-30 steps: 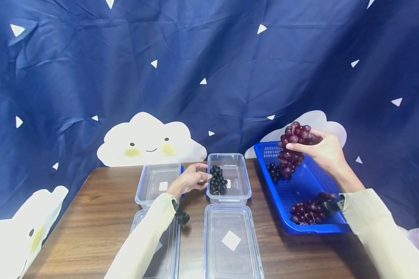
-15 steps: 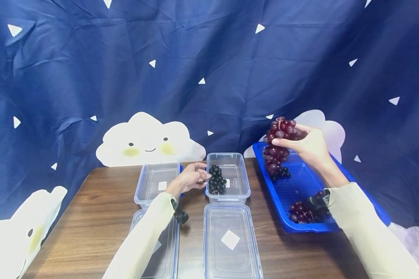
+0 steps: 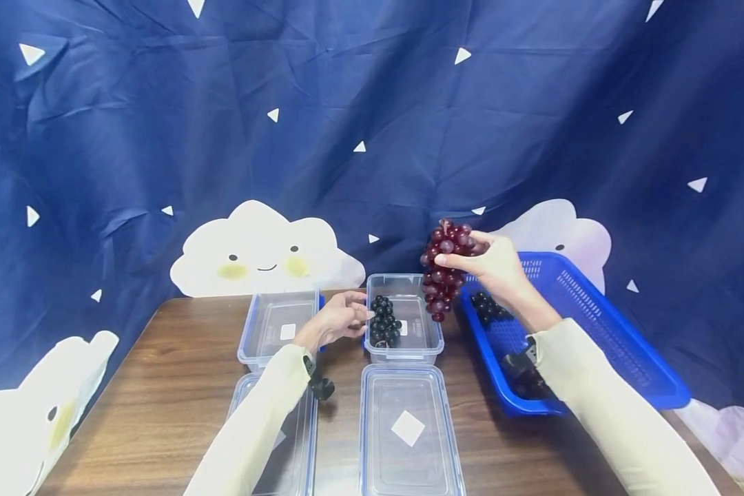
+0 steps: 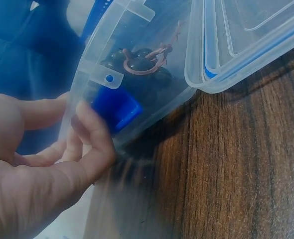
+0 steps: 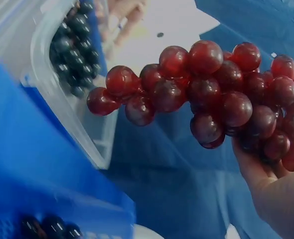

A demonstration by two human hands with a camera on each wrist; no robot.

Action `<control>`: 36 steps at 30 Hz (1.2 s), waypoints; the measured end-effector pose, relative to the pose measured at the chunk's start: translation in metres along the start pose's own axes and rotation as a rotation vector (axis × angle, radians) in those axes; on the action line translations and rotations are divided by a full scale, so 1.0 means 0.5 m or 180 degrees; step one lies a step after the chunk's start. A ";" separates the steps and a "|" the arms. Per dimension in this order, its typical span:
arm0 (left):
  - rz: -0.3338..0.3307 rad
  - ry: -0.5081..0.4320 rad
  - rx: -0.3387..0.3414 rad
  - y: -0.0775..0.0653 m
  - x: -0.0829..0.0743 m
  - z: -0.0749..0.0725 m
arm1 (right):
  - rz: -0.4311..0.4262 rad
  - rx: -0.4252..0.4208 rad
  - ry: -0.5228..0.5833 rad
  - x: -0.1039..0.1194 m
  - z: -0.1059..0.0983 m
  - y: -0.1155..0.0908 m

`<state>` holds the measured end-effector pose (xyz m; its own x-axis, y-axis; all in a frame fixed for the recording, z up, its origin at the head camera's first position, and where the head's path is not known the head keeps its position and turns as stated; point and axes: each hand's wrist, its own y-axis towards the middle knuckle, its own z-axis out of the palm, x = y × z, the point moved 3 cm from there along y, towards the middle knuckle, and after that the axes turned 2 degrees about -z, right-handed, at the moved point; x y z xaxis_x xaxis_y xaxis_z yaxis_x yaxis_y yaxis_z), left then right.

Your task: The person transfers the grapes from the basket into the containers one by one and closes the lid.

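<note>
A bunch of dark red grapes (image 3: 441, 279) hangs from my right hand (image 3: 494, 270), thumb and fingers pinching its upper part. It is held up over the right side of a clear plastic container (image 3: 404, 355), its lower tip level with the container's right rim in the head view. Inside that container, along its left wall, lies a bunch of black grapes (image 3: 384, 322). My left hand (image 3: 339, 317) grips the container's left wall by the blue latch (image 4: 116, 108), fingertips right at the rim.
To the right stands a blue perforated basket (image 3: 638, 358) with more black grapes (image 3: 487, 307) and a partly hidden dark bunch near its front. A second clear container (image 3: 254, 358) sits at left. Two clear lids (image 3: 409, 458) lie in front on the wooden table (image 3: 149, 399).
My right hand has carried the red grapes leftward from above the blue basket to the clear container's right side. My left hand stays at the container's left wall.
</note>
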<state>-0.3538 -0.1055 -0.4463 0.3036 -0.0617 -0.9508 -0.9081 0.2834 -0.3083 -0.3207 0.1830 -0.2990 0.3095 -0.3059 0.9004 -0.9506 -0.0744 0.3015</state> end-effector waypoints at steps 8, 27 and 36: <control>0.0021 0.0010 -0.0009 0.004 -0.005 0.000 | 0.0603 0.0318 0.0691 -0.051 0.071 0.015; 0.0010 0.0005 -0.0046 0.005 -0.008 -0.004 | 0.1013 0.0786 -0.1214 -0.129 0.156 0.059; -0.0036 -0.0038 -0.0024 0.004 0.001 -0.002 | 0.0662 0.0973 -0.1967 -0.143 0.183 0.088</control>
<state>-0.3559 -0.1057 -0.4474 0.3171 -0.0535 -0.9469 -0.9067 0.2755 -0.3193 -0.3873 0.1147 -0.3790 0.1362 -0.8172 0.5601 -0.9808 -0.1908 -0.0399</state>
